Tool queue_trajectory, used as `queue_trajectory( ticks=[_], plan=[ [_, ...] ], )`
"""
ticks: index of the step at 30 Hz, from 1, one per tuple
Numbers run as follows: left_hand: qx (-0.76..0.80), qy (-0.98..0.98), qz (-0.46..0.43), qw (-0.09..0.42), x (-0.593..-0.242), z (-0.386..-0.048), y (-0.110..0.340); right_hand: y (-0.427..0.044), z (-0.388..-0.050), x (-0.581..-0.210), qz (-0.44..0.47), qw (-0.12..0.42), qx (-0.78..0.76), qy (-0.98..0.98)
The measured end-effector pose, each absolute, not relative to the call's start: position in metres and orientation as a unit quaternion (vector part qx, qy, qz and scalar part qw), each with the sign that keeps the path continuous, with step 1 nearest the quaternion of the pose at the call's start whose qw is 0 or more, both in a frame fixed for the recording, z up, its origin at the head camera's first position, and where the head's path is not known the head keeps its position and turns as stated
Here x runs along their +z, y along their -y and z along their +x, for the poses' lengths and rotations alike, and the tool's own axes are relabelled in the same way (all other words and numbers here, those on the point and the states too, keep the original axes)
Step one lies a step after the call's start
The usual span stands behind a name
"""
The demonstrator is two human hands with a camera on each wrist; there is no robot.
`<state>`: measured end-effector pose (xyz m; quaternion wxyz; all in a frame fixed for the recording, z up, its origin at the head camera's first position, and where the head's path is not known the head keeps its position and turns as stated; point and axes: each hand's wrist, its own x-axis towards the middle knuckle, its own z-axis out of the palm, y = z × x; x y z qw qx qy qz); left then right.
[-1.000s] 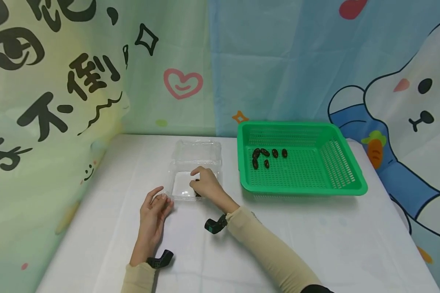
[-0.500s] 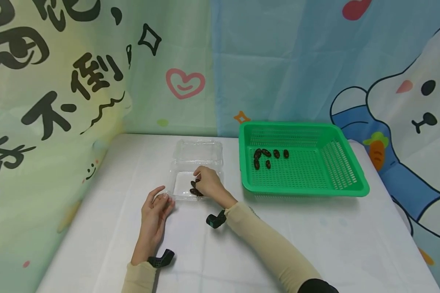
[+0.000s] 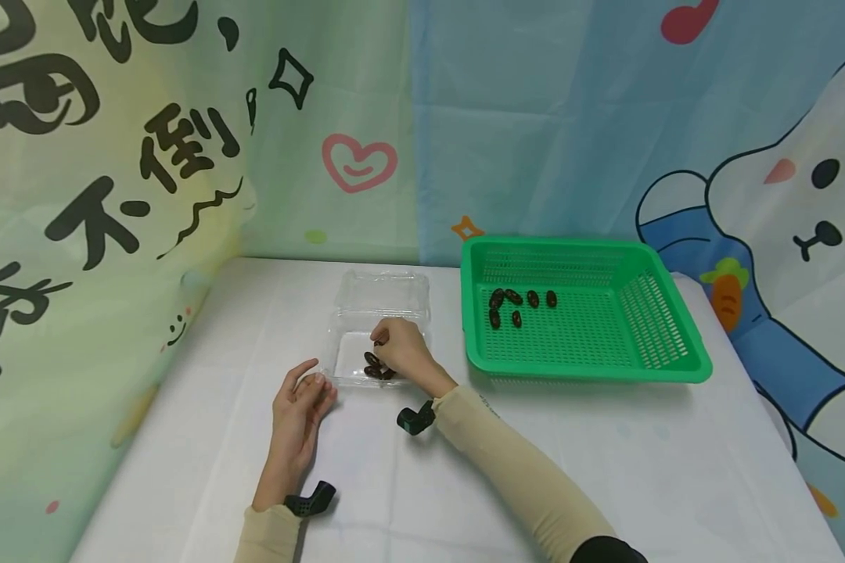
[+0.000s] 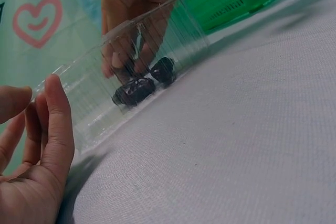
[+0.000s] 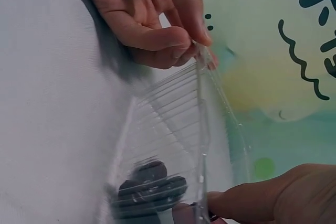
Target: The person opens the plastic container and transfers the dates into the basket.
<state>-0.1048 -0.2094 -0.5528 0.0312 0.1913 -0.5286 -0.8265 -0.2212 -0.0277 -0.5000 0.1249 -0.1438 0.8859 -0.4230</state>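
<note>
A clear plastic clamshell box (image 3: 345, 352) lies with its lid folded back. My left hand (image 3: 299, 410) pinches its near left corner between thumb and fingers, as the right wrist view shows. Several dark, shiny oval fruits, apparently dates (image 3: 372, 371), lie in the box's near part. Inside the box is my right hand (image 3: 404, 356), its thumb and finger pinching one dark date that is mostly hidden. Through the box's wall, the left wrist view shows dates (image 4: 135, 92) beneath the right fingers.
Right of the box stands a green perforated basket (image 3: 584, 372). Several dark dates (image 3: 533, 299) lie in its left half. A white cloth (image 3: 366, 485) covers the table, and a printed curtain (image 3: 310, 102) hangs behind.
My right hand has moved slightly within the box and its raised forefinger has come down. More dates now show beside it. My left hand keeps its hold on the box corner.
</note>
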Motion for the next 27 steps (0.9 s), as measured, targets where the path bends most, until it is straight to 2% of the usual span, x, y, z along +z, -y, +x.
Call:
queue_trajectory(
  ticks=[13,27],
  plan=[
    [-0.831,0.521,0.191,0.032,-0.553,-0.105,0.210,0.014,-0.219,-0.479,-0.127,0.175,-0.499,-0.839],
    [-0.835,0.516,0.187,0.034,-0.555,-0.106,0.210,-0.024,-0.228,-0.456,-0.076,0.241,-0.620,-0.743]
  ],
)
